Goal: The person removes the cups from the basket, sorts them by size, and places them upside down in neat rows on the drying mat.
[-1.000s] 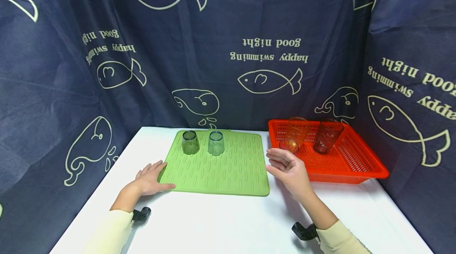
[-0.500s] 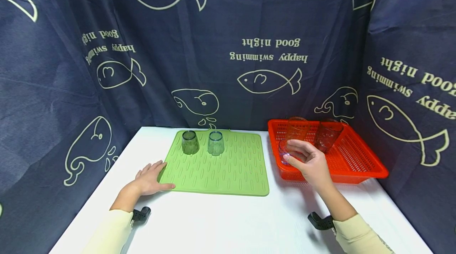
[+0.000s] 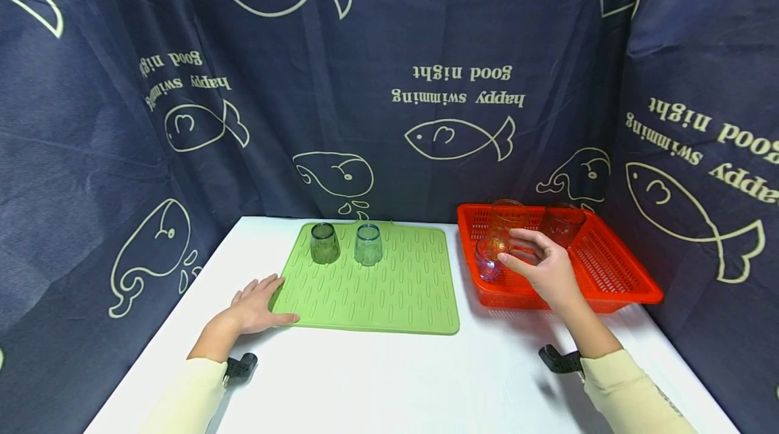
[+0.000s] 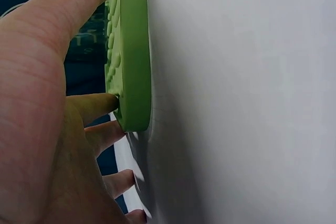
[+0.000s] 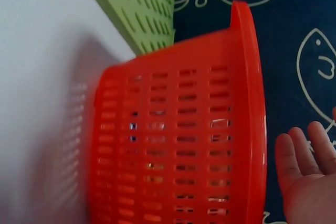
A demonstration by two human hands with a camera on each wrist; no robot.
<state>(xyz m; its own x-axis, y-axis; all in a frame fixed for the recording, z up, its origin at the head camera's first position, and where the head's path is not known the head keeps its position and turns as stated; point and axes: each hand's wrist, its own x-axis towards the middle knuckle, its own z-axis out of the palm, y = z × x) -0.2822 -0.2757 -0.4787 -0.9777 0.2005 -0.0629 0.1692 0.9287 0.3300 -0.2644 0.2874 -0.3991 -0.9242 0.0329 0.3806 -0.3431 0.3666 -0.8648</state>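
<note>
My left hand (image 3: 251,309) lies with fingers spread at the near-left corner of the green drying mat (image 3: 365,302); thumb and fingertips touch its edge in the left wrist view. On the mat stand a dark grey-green glass (image 3: 325,249) and a pale blue glass (image 3: 368,251), side by side. Over the near side of the red basket (image 3: 587,291), my right hand (image 3: 548,274) hovers, thumb and fingers apart with nothing between them. Just left of its fingertips is a small glass with a purplish base (image 3: 489,268). Behind it in the basket stand two taller glasses, one orange-tinted (image 3: 506,212), one dark red (image 3: 562,221).
A white table (image 3: 365,380) carries the mat and the basket. Dark blue curtains (image 3: 341,96) with fish drawings hang behind and on both sides. The right wrist view shows the basket's slotted wall (image 5: 178,129) close up, with the mat beyond it.
My right hand has moved right from beside the mat to over the basket. The small glass at the basket's left now shows beside its fingertips. My left hand and the mat stay put.
</note>
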